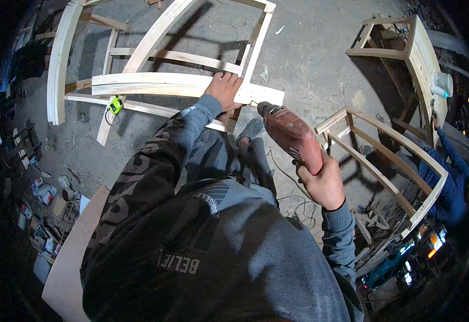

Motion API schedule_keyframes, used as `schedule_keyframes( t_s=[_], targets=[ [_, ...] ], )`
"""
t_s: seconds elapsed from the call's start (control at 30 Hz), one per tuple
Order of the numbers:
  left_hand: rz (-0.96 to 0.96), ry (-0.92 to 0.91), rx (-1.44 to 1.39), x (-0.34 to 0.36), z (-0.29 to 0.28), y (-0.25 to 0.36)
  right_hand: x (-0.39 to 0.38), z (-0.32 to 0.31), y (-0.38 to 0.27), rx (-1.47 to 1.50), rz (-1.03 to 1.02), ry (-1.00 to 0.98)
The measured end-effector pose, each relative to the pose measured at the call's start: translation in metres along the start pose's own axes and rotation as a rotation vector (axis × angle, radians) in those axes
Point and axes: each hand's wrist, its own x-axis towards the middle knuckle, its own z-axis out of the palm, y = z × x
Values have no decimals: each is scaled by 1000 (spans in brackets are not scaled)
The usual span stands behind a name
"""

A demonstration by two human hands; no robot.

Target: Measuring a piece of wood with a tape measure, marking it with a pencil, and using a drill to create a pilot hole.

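Observation:
A worn red power drill (293,134) is gripped by its rear handle in my right hand (324,182). Its chuck points left at the end of a pale curved wooden rail (154,84), and the bit tip is at or close to the wood. My left hand (224,91) is closed over that rail near the joint, fingers on the top and thumb side hidden. The rail belongs to a wooden frame (258,45) in front of me. A lime-green tape measure (115,105) hangs at the rail's near side, toward its left end.
Another wooden frame (387,145) stands at right, with a panelled one (417,64) behind it bearing a white container (441,85). A person in blue (449,177) works there. A power cord (288,174) trails on the floor. A board (76,252) leans at lower left by scattered clutter.

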Motion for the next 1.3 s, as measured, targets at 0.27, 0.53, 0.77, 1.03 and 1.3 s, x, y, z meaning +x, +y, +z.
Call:
schedule_keyframes(
  t_s=[0.27,0.53,0.77,1.03,1.3],
  targets=[
    [-3,-4,-12,-2,2,-1,2,-3,-2,28,60,-13],
    [1,14,-12,0,2,3,-3,-4,1,92,43,-38],
    [2,56,-2,-3,6,2,-77,-50,-1,380,293,-18],
    [-48,-78,20,-3,-1,12,-53,-69,177,347,375,-278],
    [-206,-53,15,-51,-6,-55,-34,26,400,913,534,-311]
  ],
)
